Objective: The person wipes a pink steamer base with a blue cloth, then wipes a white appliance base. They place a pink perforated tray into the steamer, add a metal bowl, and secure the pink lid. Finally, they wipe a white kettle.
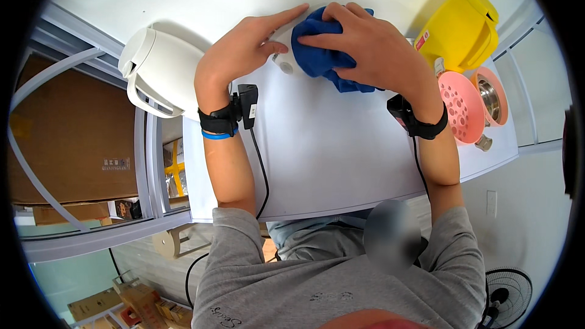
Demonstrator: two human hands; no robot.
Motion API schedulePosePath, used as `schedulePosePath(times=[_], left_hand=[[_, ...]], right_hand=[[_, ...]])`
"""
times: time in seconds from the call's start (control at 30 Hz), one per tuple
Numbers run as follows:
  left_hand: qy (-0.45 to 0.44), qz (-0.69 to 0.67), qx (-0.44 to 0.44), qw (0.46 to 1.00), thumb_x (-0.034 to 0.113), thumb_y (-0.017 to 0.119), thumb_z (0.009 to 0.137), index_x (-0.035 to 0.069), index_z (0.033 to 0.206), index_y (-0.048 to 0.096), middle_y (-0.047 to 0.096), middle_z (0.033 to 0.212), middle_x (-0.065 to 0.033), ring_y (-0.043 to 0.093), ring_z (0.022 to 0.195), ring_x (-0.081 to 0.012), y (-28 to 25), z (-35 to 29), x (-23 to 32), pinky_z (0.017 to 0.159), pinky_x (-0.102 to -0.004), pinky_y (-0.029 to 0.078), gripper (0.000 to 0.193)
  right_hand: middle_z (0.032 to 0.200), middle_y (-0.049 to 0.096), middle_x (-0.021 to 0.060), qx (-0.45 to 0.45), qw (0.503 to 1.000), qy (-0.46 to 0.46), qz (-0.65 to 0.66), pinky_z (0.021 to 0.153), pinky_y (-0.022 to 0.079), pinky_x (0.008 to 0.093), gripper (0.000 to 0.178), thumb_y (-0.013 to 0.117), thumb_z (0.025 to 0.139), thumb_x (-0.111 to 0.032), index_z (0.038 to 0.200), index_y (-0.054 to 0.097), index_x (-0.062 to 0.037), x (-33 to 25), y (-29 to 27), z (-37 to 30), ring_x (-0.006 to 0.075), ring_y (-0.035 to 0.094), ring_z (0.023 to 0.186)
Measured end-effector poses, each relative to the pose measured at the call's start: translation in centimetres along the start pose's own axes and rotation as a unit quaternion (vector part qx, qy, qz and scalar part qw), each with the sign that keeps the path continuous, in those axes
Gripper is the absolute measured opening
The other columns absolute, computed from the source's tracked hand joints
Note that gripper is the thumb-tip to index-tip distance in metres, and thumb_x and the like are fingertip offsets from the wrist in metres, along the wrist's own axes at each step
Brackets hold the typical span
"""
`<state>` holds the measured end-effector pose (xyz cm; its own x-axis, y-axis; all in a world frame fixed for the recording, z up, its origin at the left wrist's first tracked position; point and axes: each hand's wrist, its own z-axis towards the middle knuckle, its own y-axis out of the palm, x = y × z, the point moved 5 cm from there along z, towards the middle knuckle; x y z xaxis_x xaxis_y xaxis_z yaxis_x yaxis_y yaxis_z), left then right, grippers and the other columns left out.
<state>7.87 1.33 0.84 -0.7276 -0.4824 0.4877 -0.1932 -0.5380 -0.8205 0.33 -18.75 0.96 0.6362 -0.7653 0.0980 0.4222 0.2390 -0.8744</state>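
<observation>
At the far middle of the table stands a white, rounded object (283, 64), mostly hidden by cloth and hands, so its kind does not show. My left hand (244, 45) steadies it from the left side, index finger stretched along the far side and thumb on the near side. In my right hand (375, 49) a blue cloth (323, 49) is bunched up. The fingers press this cloth against the white object's right part, and a fold of it hangs toward the table. Both wrists wear black straps with small boxes.
A white jug with a handle (167, 67) lies tilted in view at the left. On the right are a yellow jug (454, 27), a pink strainer (460, 106) and a pink bowl with a steel inside (496, 94). Cables run down from both wrists over the white table (335, 152).
</observation>
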Motion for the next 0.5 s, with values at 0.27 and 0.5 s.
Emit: schedulePosePath(times=[0.27,0.5], left_hand=[[-0.020,-0.007,-0.014,1.000,0.008,0.087,0.088,0.025,0.158,0.061,0.077,0.114,-0.0143,0.074,0.089,-0.0249,1.2,1.1,2.2,0.081,-0.0380,0.062,0.076],[0.013,-0.024,-0.008,1.000,0.012,0.082,0.096,0.025,0.164,0.052,0.075,0.114,-0.0151,0.079,0.078,-0.0257,2.8,1.8,3.0,0.069,-0.0345,0.060,0.076]], right_hand=[[0.130,0.061,0.0028,-0.002,0.997,0.023,0.077,0.094,0.060,0.0426,0.046,0.086,0.077,-0.018,0.119,0.071,-0.0259,2.3,-1.8,-0.7,0.0284,0.065,0.121],[0.123,0.064,0.0019,0.003,0.996,0.069,0.048,0.087,0.061,0.0403,0.044,0.086,0.079,-0.020,0.120,0.070,-0.0229,3.8,-2.1,-1.3,0.0280,0.069,0.112]])
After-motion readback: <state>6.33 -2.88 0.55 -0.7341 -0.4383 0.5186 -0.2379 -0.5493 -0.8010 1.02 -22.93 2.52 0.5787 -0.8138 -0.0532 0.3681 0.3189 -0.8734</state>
